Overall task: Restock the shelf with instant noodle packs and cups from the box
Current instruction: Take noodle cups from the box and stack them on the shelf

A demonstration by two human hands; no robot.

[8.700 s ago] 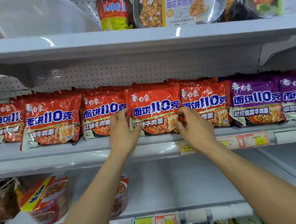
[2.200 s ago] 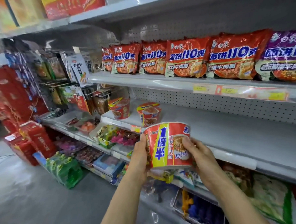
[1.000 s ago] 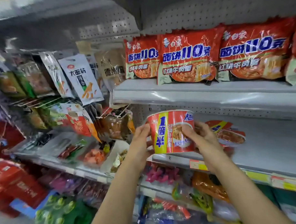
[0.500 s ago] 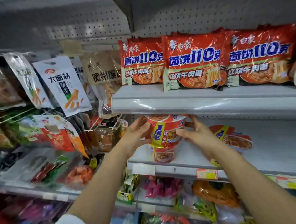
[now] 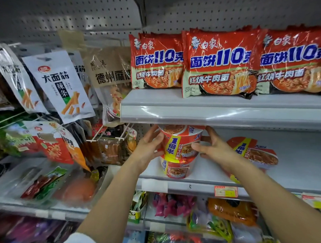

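Both hands hold a round, tapered red instant noodle cup (image 5: pixel 182 142) with a glossy wrap and a yellow vertical band, the left hand (image 5: pixel 149 149) curved against its left side and the right hand (image 5: pixel 214 149) with thumb and fingers spread around its right side. The cup sits stacked on a second red noodle cup of the same kind (image 5: pixel 176 169), which stands upright near the front edge of the smooth pale grey metal middle shelf (image 5: pixel 294 171); the held cup's rim is just under the lip of the shelf above. Just to the right, partly behind the right wrist, a third red and yellow noodle cup (image 5: pixel 255 152) lies tilted on the same shelf. On the upper grey shelf (image 5: pixel 219 115) stands a row of flat, crinkly red plastic noodle packs (image 5: pixel 219 64) with blue lettering and shiny film, upright and overlapping. Behind them is perforated grey pegboard backing (image 5: pixel 225 10). To the left, white glossy snack pouches (image 5: pixel 58 85) and a brown paper-look pouch (image 5: pixel 109 72) hang on wire hooks. Below the middle shelf, blurred pink, orange and green packets (image 5: pixel 204 210) lie in a lower tray. A white sleeve cuff (image 5: pixel 80 242) shows at the left forearm.
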